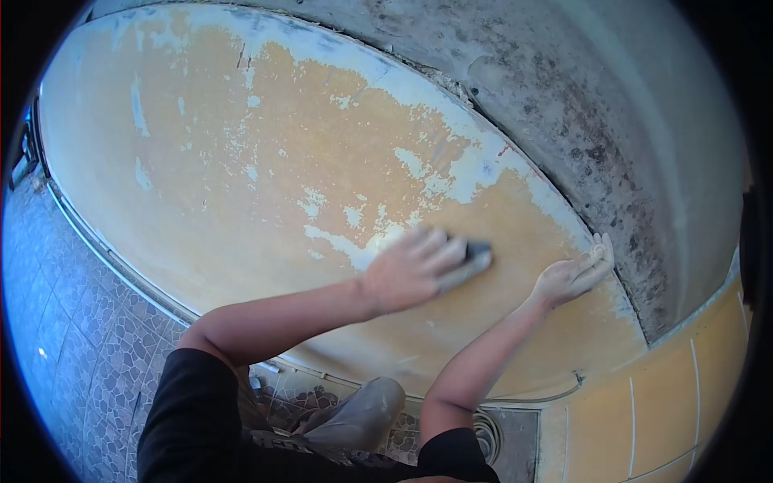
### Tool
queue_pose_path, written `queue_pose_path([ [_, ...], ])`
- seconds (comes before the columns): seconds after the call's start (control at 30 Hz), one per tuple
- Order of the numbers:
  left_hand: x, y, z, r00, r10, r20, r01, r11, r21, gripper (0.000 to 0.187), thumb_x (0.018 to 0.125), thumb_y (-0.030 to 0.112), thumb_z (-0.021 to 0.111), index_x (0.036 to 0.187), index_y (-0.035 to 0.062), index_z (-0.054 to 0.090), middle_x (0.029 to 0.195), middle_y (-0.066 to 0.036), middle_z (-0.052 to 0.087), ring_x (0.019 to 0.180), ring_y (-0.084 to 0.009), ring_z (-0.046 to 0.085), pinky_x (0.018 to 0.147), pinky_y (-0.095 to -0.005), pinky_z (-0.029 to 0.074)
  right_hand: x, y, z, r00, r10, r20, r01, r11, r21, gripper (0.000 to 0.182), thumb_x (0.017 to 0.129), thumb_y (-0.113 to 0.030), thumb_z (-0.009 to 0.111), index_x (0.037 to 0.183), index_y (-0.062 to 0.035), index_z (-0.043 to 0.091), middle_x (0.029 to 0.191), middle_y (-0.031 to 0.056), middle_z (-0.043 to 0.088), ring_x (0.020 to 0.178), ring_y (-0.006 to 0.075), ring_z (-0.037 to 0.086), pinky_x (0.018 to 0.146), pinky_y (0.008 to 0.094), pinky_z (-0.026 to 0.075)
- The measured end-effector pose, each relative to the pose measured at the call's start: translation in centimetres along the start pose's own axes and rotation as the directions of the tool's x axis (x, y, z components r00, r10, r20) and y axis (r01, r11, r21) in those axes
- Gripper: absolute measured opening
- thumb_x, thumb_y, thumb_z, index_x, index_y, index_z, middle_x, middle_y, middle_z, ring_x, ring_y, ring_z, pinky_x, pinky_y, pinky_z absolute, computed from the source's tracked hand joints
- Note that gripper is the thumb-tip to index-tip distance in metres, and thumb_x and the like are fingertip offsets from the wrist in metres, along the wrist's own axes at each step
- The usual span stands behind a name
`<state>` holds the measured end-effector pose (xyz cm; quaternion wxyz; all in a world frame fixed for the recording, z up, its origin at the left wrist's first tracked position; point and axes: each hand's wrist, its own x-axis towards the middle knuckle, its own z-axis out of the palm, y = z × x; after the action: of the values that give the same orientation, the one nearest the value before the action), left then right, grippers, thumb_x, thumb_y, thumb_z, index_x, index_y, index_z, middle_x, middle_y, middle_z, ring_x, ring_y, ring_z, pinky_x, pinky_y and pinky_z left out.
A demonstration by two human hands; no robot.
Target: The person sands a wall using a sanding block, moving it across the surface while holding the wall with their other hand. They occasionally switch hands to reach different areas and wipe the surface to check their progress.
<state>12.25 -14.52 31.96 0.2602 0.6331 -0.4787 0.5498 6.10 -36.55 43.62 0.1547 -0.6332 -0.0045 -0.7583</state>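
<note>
My left hand (409, 272), smeared by motion, presses close to the peeling yellow wall (266, 161) with its fingers bent around a small dark grey block (477, 249). The block looks like a sanding block; most of it hides under the fingers. Bare whitish patches (342, 244) show through the paint just beside this hand. Over to the right, my right hand (573, 276) lies at the wall's edge, dusty, its fingers stretched out toward the grey concrete with nothing in them.
Stained grey concrete (564, 105) runs along the wall's far edge. A patterned tile floor (121, 346) lies below on the left. Near my knee (378, 410) a thin pipe or cable (531, 398) follows the wall's base, and a coiled hose (488, 435) sits by my right arm.
</note>
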Motion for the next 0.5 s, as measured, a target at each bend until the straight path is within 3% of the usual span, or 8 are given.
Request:
queue_pose_path([
  [0.07,-1.7,0.1,0.1,0.996,0.073,0.054,-0.073,0.997,-0.002,0.063,0.085,0.012,0.059,0.147,0.0258,0.056,0.117,-0.004,0.058,0.097,-0.0198,0.058,0.084,-0.0393,0.046,-0.1,0.4,-0.7,1.0,0.0,-0.003,0.0,0.999,0.042,0.037,0.112,-0.02,0.036,0.128,0.0074,0.055,0.129,0.0229,0.058,0.117,0.0298,0.061,0.104,0.0401,0.049],
  [0.13,1.1,-2.5,-3.0,0.998,0.06,0.001,-0.059,0.984,0.17,0.059,0.085,0.014,0.061,0.143,0.0252,0.059,0.109,-0.004,0.057,0.093,-0.0216,0.056,0.086,-0.0392,0.048,0.2,1.1,-1.4,0.992,-0.108,0.065,0.099,0.986,0.135,0.036,0.111,-0.022,0.04,0.125,0.0075,0.054,0.119,0.0223,0.06,0.113,0.0309,0.061,0.099,0.0398,0.049],
  [0.2,4.9,-5.9,-6.2,0.961,-0.226,-0.157,0.256,0.944,0.208,0.062,0.085,0.015,0.062,0.145,0.0252,0.057,0.112,-0.005,0.058,0.099,-0.0244,0.057,0.09,-0.0432,0.046,0.3,1.2,-1.9,0.991,-0.11,0.076,0.099,0.986,0.132,0.035,0.111,-0.022,0.04,0.124,0.0074,0.054,0.119,0.0221,0.06,0.112,0.0309,0.061,0.097,0.0397,0.05],
  [0.3,7.4,-5.3,-5.5,0.912,-0.329,-0.245,0.37,0.918,0.143,0.063,0.085,0.016,0.063,0.147,0.0243,0.055,0.114,-0.006,0.059,0.103,-0.0266,0.057,0.093,-0.0473,0.044,0.1,0.9,-0.9,0.993,-0.109,0.043,0.104,0.99,0.094,0.034,0.111,-0.023,0.041,0.123,0.0071,0.054,0.117,0.0215,0.061,0.11,0.0308,0.061,0.095,0.0398,0.05],
  [0.33,5.6,-3.8,-2.7,0.989,-0.101,-0.106,0.12,0.976,0.182,0.06,0.085,0.014,0.061,0.144,0.0222,0.056,0.114,-0.007,0.059,0.102,-0.027,0.057,0.091,-0.0443,0.046,0.0,0.8,-0.4,0.993,-0.12,0.011,0.119,0.992,0.046,0.034,0.111,-0.022,0.042,0.122,0.007,0.054,0.117,0.0213,0.061,0.109,0.0308,0.062,0.094,0.04,0.05],
  [0.37,4.1,-1.7,0.5,0.996,0.079,0.035,-0.082,0.994,0.068,0.06,0.088,0.022,0.06,0.147,0.0195,0.055,0.115,-0.004,0.06,0.102,-0.0228,0.058,0.09,-0.038,0.045,0.0,1.0,0.0,0.993,-0.115,-0.021,0.116,0.992,0.047,0.032,0.11,-0.022,0.042,0.121,0.0066,0.054,0.116,0.0209,0.061,0.108,0.0305,0.062,0.093,0.0403,0.05],
  [0.4,2.7,1.0,1.3,0.957,0.239,0.162,-0.26,0.958,0.123,0.06,0.09,0.023,0.057,0.149,0.0199,0.052,0.118,-0.004,0.057,0.106,-0.0212,0.057,0.092,-0.037,0.046,0.0,0.9,0.0,0.993,-0.115,-0.024,0.117,0.992,0.051,0.032,0.11,-0.022,0.042,0.121,0.0066,0.054,0.116,0.0209,0.061,0.108,0.0305,0.062,0.093,0.0403,0.05],
  [0.5,2.8,0.7,0.3,0.963,0.243,0.116,-0.254,0.962,0.102,0.058,0.088,0.016,0.057,0.146,0.0187,0.056,0.112,-0.002,0.057,0.105,-0.0191,0.057,0.09,-0.0351,0.046,0.0,0.7,-0.4,0.995,-0.09,-0.036,0.092,0.994,0.062,0.032,0.11,-0.021,0.042,0.121,0.006,0.054,0.116,0.0201,0.061,0.107,0.0301,0.062,0.093,0.0402,0.051],
])
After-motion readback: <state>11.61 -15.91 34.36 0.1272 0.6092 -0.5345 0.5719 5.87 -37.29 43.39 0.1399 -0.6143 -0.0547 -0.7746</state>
